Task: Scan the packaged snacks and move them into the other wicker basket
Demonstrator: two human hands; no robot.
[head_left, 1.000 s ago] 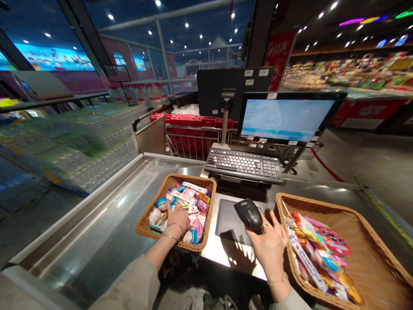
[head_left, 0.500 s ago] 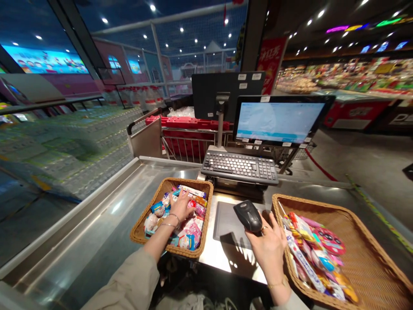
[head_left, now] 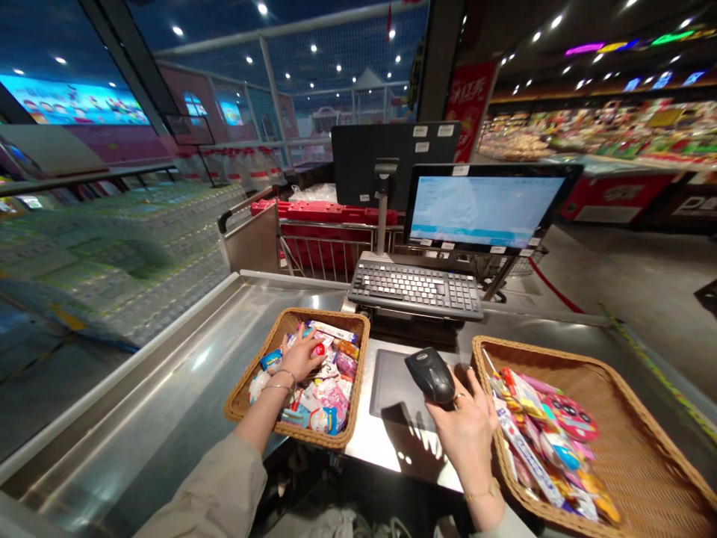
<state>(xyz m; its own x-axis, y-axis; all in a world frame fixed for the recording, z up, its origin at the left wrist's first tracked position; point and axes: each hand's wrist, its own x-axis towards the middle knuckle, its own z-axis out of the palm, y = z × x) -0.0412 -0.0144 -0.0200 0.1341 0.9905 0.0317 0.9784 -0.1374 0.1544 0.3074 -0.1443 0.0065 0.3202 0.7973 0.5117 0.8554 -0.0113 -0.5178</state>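
Observation:
My left hand [head_left: 301, 357] is down in the left wicker basket [head_left: 244, 388], fingers curled round a small red item [head_left: 320, 349] among several colourful snack packets [head_left: 328, 390]. My right hand [head_left: 467, 426] grips a black handheld barcode scanner [head_left: 430, 374] over a dark pad [head_left: 392, 381] on the steel counter. The scanner's head points away from me, toward the keyboard. A second wicker basket [head_left: 627, 411] to the right of that hand holds more packets [head_left: 546, 441].
A keyboard [head_left: 415, 288] and lit till screen [head_left: 482, 210] stand behind the baskets, with a second monitor's back [head_left: 392, 153] behind them. A steel chute [head_left: 184, 373] runs left. A trolley with red crates [head_left: 330, 239] sits beyond the counter. Store shelves lie far right.
My left hand has moved from the near side of the left basket toward its far side and closed round a red item. The right hand with the scanner has barely shifted.

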